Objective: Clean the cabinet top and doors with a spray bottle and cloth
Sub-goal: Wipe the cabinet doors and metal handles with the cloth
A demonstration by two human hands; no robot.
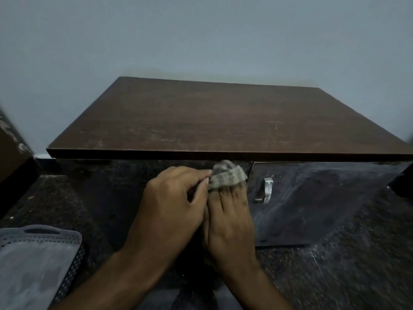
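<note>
A low cabinet with a brown wooden top (212,117) stands against the wall. Its dark glossy doors (312,198) face me; the right door bears a metal handle (267,190). A checked cloth (226,175) is bunched at the top of the doors, just under the top's front edge. My right hand (230,222) has its fingers tucked into the cloth, which covers the fingertips. My left hand (174,209) pinches the cloth's left edge with thumb and forefinger. No spray bottle is in view.
A grey perforated basket (38,260) sits at the lower left on the dark speckled floor (357,265). A brown piece of furniture (11,153) stands at the left edge. A dark object (402,182) juts in at the right edge.
</note>
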